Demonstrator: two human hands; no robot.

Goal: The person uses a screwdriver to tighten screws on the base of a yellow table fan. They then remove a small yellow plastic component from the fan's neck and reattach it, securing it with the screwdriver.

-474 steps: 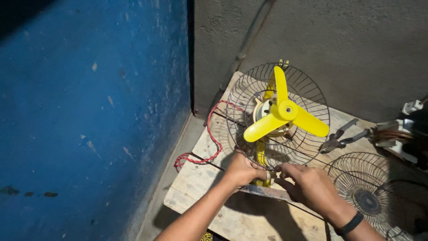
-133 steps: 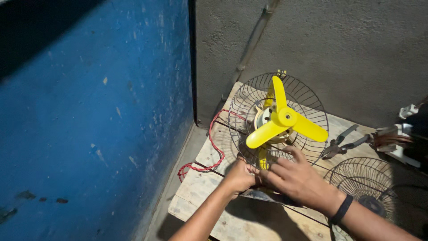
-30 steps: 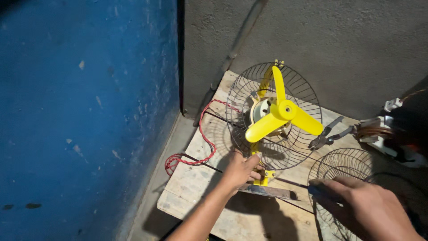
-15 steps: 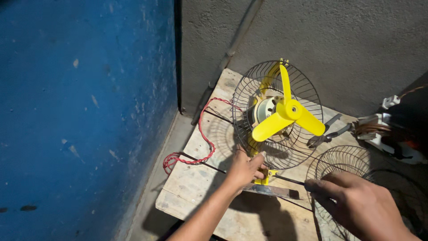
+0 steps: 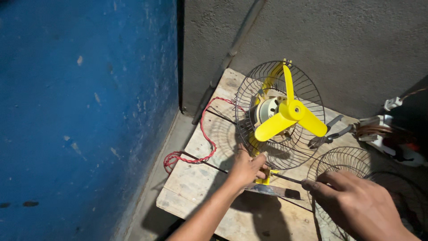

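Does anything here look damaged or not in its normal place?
Yes. The yellow fan has only its rear wire guard; the blades are exposed. The front wire guard lies detached on the wooden board, under the right hand. The left hand holds the fan's base.

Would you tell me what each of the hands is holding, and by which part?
The left hand grips the yellow fan at its base. The right hand holds nothing visible.

No packages, labels, signs or screens.
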